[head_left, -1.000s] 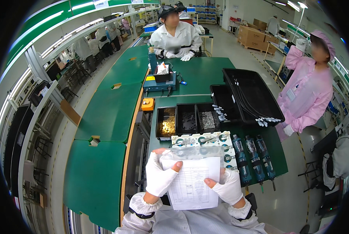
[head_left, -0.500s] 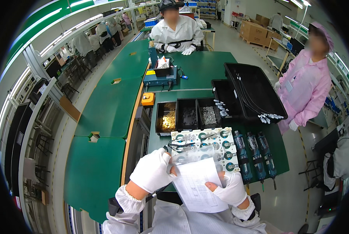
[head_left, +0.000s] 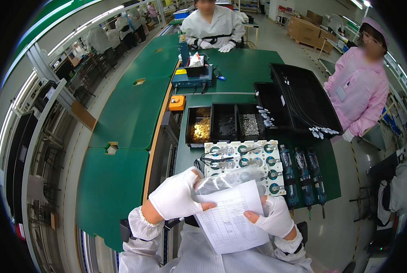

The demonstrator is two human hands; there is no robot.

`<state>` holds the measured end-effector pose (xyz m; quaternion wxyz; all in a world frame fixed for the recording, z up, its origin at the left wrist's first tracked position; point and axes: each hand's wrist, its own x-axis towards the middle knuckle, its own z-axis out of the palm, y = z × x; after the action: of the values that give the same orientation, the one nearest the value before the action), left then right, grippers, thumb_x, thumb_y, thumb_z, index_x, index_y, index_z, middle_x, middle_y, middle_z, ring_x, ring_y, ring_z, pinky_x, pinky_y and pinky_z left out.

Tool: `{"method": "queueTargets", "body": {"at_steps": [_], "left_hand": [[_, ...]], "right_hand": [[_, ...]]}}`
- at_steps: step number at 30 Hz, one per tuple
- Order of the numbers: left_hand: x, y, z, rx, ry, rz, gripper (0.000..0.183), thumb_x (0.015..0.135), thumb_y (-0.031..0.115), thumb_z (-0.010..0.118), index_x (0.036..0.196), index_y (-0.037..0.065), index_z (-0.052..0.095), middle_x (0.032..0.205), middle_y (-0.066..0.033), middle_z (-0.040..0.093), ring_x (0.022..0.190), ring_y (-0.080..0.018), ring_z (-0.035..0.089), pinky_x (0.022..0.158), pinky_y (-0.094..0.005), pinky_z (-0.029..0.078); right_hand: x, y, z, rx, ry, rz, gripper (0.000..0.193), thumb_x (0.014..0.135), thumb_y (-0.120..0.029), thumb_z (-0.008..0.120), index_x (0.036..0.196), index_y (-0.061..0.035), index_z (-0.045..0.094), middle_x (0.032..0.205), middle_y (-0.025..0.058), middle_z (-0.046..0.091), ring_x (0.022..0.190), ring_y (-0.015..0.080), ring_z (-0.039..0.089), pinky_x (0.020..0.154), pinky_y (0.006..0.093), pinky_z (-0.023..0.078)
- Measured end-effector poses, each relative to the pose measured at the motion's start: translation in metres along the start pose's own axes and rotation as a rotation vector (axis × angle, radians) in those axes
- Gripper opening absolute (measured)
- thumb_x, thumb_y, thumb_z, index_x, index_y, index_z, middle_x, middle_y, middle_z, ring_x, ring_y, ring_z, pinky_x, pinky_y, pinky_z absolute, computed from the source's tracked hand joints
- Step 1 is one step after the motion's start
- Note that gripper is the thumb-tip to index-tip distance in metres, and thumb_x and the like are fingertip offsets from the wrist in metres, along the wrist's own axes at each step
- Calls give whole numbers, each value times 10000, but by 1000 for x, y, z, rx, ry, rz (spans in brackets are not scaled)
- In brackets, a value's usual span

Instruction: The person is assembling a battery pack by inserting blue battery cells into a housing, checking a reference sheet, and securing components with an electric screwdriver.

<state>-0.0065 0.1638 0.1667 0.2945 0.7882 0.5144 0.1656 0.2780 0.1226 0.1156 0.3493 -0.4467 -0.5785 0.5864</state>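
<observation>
Between my hands is a white printed sheet of paper (head_left: 233, 223), tilted over my lap, with a clear plastic sleeve (head_left: 228, 179) along its top. My left hand (head_left: 175, 194), in a white fingerless glove, pinches the sheet and sleeve at their left side, thumb on the paper. On the right edge my right hand (head_left: 276, 217), gloved the same way, grips the sheet with its thumb on the front. Just beyond lies a white fixture plate (head_left: 251, 161) holding round green-ringed parts and black cables; the sleeve covers its near left part.
Behind the fixture stand black bins of brass-coloured parts (head_left: 200, 131), black parts (head_left: 226, 125) and silver parts (head_left: 250, 125). Three electric screwdrivers (head_left: 305, 177) lie to the right. A large black tray (head_left: 303, 100) holds cables. Two people stand beyond the bench and at its right.
The view has tilted, so the bench sits higher and slightly right. The sheet now faces me more fully, and my left thumb has come across its front. Both hands keep hold.
</observation>
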Motion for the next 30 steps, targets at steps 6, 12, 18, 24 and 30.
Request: {"method": "queueTargets", "body": {"at_steps": [6, 12, 18, 24, 30], "left_hand": [[-4, -4, 10, -33, 10, 106, 472, 760, 310, 840, 814, 53, 447, 706, -134, 494, 604, -331, 534, 580, -381, 467], [-8, -12, 12, 231, 110, 263, 368, 777, 249, 793, 862, 53, 494, 728, -122, 557, 655, -328, 607, 605, -392, 489], [-10, -10, 23, 244, 265, 357, 431, 779, 272, 804, 1071, 58, 570, 904, -128, 667, 769, -323, 653, 704, -404, 525], [-14, -18, 33, -150, 201, 17, 499, 727, 260, 879, 1090, 58, 602, 943, -122, 689, 828, -266, 696, 762, -352, 565], [-12, -31, 67, -696, 346, -196, 722, 598, 74, 944, 1177, 2, 518, 1100, -93, 608, 993, -175, 636, 815, -309, 554]], "right_hand": [[-2, -1, -3, -6, -31, 6, 347, 868, -93, 743, 1163, 74, 668, 948, 127, 745, 790, 133, 675, 721, 272, 536], [-8, -2, -5, -43, -108, 33, 358, 864, -96, 748, 1174, 67, 669, 944, 123, 743, 796, 130, 669, 731, 283, 537], [-5, -3, 6, 65, 18, 80, 260, 834, -84, 763, 1015, 90, 694, 895, 138, 735, 771, 141, 664, 697, 281, 529], [-6, 8, 10, -84, 177, 28, 218, 861, -72, 733, 1006, 88, 701, 833, 97, 722, 745, 113, 636, 682, 262, 520], [10, 19, 12, 102, 138, 69, 302, 858, -98, 749, 1082, 84, 660, 942, 101, 704, 846, 120, 632, 770, 272, 517]]}}
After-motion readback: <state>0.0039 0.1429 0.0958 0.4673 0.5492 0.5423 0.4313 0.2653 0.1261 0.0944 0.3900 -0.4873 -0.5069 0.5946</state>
